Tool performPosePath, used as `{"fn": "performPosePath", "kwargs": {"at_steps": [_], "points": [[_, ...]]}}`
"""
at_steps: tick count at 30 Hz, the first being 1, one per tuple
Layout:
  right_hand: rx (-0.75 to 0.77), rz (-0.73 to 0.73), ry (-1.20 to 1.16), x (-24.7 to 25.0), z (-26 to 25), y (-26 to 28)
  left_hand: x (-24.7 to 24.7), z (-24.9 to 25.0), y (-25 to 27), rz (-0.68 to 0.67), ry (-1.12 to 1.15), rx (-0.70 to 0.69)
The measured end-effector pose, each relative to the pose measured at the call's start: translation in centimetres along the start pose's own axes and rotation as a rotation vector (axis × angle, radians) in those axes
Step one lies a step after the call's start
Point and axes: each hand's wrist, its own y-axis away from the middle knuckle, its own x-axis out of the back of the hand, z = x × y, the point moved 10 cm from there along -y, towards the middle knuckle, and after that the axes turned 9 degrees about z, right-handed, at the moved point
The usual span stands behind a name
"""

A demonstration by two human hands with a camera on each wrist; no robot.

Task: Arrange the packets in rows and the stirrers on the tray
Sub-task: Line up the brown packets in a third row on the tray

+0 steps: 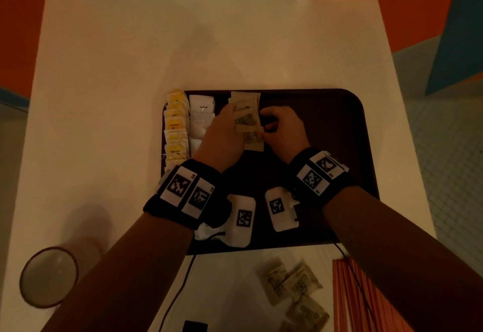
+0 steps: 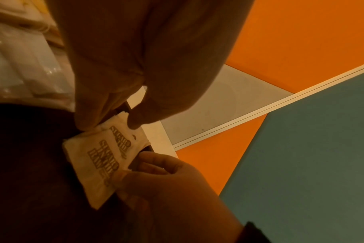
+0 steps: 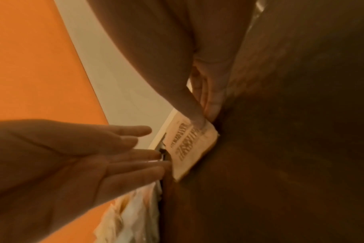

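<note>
A dark tray (image 1: 326,127) lies on the white table. Along its left side run a column of yellow packets (image 1: 175,125), one of white packets (image 1: 201,117) and one of brown sugar packets (image 1: 247,119). Both hands are at the brown column. My left hand (image 1: 235,119) lays straight fingers against the column's left edge, its thumb touching the top packet (image 2: 98,157). My right hand (image 1: 264,130) pinches the right edge of a brown sugar packet (image 3: 187,148) between thumb and curled fingers. Red stirrers (image 1: 350,295) lie on the table near the front right.
Several loose brown sugar packets (image 1: 292,284) lie on the table in front of the tray, left of the stirrers. A cup (image 1: 48,276) stands at the front left. A black cable (image 1: 180,287) runs across the table front. The tray's right half is bare.
</note>
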Motion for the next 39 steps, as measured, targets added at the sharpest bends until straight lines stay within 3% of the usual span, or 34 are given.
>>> {"fn": "performPosePath", "kwargs": {"at_steps": [9, 24, 35, 39], "points": [[0.025, 0.114, -0.081, 0.8, -0.6, -0.2, 0.5, -0.3, -0.2, 0.070, 0.108, -0.008], [-0.026, 0.063, -0.072, 0.2, 1.0, 1.3, -1.9, -3.2, 3.8, 0.003, 0.353, 0.152], [-0.133, 0.052, -0.272, 0.5, 2.0, 1.9, -1.0, -4.2, 3.2, 0.055, 0.286, 0.078], [-0.173, 0.038, -0.303, 0.0, 2.5, 2.3, -1.1, -3.9, 3.2, 0.058, 0.361, 0.092]]}}
